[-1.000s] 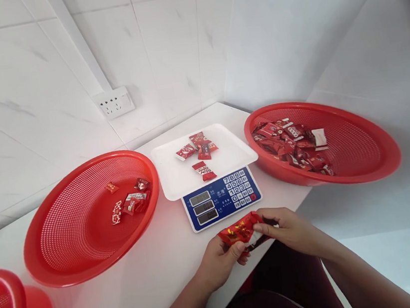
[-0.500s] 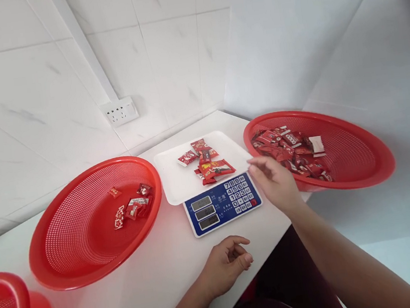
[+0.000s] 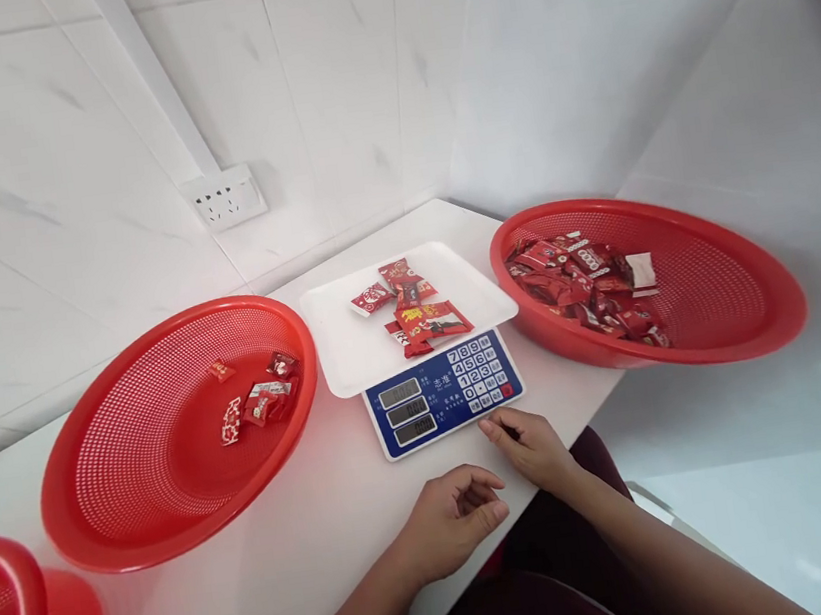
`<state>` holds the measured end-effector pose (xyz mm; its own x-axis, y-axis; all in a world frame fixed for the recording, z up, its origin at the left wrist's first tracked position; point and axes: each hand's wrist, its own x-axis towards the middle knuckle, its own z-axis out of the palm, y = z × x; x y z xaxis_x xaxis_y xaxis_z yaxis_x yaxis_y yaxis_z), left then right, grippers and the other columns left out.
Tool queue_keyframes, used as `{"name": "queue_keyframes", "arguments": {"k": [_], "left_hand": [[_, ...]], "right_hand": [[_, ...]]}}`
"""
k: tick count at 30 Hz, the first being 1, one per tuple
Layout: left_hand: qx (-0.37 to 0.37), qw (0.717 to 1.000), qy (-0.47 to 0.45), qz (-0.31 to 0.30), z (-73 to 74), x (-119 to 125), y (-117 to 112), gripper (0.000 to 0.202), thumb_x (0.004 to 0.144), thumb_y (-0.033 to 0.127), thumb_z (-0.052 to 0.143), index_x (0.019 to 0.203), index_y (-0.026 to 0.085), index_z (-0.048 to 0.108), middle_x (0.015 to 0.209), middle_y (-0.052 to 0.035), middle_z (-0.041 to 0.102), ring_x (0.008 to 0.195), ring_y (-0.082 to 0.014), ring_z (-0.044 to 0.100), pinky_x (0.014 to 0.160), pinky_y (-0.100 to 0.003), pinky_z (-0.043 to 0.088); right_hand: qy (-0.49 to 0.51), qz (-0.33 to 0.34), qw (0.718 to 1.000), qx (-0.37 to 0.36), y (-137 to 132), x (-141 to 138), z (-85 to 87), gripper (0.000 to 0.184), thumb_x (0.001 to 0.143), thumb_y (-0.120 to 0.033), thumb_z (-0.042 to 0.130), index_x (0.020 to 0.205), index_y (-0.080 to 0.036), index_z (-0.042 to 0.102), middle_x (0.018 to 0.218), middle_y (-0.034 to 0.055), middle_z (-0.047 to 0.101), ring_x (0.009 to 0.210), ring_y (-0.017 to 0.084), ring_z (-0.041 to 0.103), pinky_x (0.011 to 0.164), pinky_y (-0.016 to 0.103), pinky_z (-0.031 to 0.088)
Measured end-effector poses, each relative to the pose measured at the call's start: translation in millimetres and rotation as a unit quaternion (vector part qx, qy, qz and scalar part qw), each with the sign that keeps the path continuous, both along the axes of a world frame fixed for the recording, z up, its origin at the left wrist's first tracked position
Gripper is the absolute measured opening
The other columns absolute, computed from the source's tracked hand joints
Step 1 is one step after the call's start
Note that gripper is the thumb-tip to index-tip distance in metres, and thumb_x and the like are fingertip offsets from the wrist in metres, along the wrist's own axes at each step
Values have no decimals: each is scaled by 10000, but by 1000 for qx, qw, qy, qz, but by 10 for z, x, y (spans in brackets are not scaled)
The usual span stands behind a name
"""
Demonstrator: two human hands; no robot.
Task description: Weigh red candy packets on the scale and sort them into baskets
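Observation:
My left hand hovers over the front of the white table, loosely curled and open, thumb apart from the fingers and nothing in it. To its right, my right hand is by the near right corner of the blue-panelled digital scale. Its fingers are loosely bent and a small gap shows to the thumb; no object is visible in it. Several red snack packets lie on the scale's white tray, touching and partly overlapping. The digits on the scale's displays are too faint to read surely.
At right, a red mesh basket holds a heap of red packets. Another red basket at left contains several packets. More red basketware stands at lower left. A wall socket is behind the table.
My right hand has moved from beside the tray's right corner down and left to the scale's front edge. My left hand is nearly unmoved. The view has shifted slightly.

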<state>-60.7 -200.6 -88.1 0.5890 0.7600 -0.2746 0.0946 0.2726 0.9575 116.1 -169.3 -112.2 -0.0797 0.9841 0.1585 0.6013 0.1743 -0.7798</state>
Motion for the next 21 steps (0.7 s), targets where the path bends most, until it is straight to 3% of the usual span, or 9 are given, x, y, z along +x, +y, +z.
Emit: {"name": "queue_keyframes", "arguments": {"k": [21], "left_hand": [[21,999,31,-13,69,8,-17,254,772,270,583,1000,159,593,846,-38,613,767,-141,544,724,-277,422]], "right_hand": [[-36,10,999,4,30,-18,34,341,861,-402,413,578,-215,447,538,-25,491,511,133,467,510,240,373]]}}
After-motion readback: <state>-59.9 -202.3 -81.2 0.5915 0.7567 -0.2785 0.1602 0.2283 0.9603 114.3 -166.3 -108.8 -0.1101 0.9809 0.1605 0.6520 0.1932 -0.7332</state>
